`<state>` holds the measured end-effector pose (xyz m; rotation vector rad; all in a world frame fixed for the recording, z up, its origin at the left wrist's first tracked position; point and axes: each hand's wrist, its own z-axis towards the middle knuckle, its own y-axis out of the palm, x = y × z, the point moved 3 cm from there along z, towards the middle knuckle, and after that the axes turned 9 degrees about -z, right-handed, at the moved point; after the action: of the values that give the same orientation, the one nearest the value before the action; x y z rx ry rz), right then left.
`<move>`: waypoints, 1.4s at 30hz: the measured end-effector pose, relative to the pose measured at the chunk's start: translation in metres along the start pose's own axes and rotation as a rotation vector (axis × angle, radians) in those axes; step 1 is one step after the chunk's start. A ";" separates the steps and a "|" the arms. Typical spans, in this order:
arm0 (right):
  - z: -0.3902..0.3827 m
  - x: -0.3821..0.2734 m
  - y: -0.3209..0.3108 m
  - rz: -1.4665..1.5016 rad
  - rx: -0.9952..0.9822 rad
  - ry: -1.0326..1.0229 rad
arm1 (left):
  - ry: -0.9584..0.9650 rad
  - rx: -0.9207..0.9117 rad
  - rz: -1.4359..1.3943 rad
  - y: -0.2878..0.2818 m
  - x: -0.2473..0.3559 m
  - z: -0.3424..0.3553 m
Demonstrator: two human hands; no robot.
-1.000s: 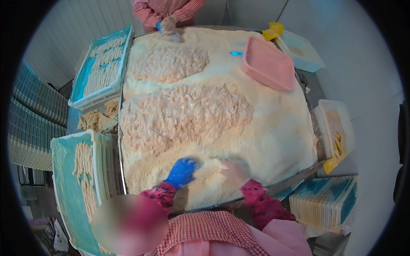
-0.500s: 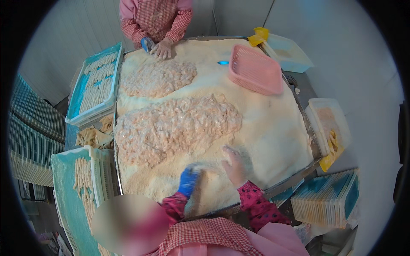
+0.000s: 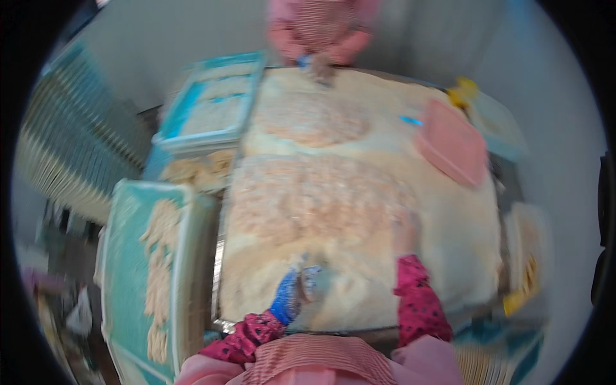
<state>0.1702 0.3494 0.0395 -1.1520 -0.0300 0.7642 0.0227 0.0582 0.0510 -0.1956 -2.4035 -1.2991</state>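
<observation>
My left hand [image 3: 289, 298], in a blue glove, is just above the floury surface near the table's front edge. Its fingers curl round a small pale meat strip [image 3: 306, 290], which is blurred. My right hand [image 3: 404, 232] reaches forward to the right end of the larger pile of raw pinkish meat pieces [image 3: 308, 196]; motion smears its fingers. Pale flour [image 3: 455, 256] covers the table around both hands. Behind the larger pile lies a smaller meat pile [image 3: 314, 120].
Across the table a co-worker's hands [image 3: 317, 67] touch the flour. A pink basket [image 3: 452, 144] sits at the far right. At left, a tray [image 3: 125, 256] and another tray [image 3: 167, 142] hold rows of floured strips. Stacked trays [image 3: 83, 135] stand beyond; a tub with a yellow scoop [image 3: 529, 276] is at right.
My right hand has moved forward to the meat pile's right end. My left hand has turned, showing a pale strip in its fingers. The whole view has shifted and blurred.
</observation>
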 end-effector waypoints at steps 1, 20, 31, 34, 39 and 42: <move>0.005 0.012 0.009 -0.028 -0.018 -0.077 | 0.127 0.002 -0.040 0.005 0.012 -0.002; 0.026 0.053 0.035 0.277 -0.243 0.378 | 0.608 0.796 0.705 -0.233 0.284 -0.210; 0.005 0.083 0.001 1.127 -0.365 0.458 | 0.340 0.799 0.863 -0.269 0.283 -0.315; -0.020 0.028 -0.002 0.400 -0.387 0.177 | 0.509 0.858 1.101 -0.300 0.272 -0.303; -0.083 -0.028 -0.044 0.466 -1.112 0.111 | 0.777 0.421 0.999 -0.137 0.196 -0.177; -0.115 0.011 -0.041 0.436 -0.595 0.132 | 0.663 0.055 1.647 -0.055 0.132 -0.104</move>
<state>0.2459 0.2546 0.0195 -1.8083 0.1151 1.1031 -0.0854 -0.0672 0.1130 -1.1606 -0.9878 -0.3304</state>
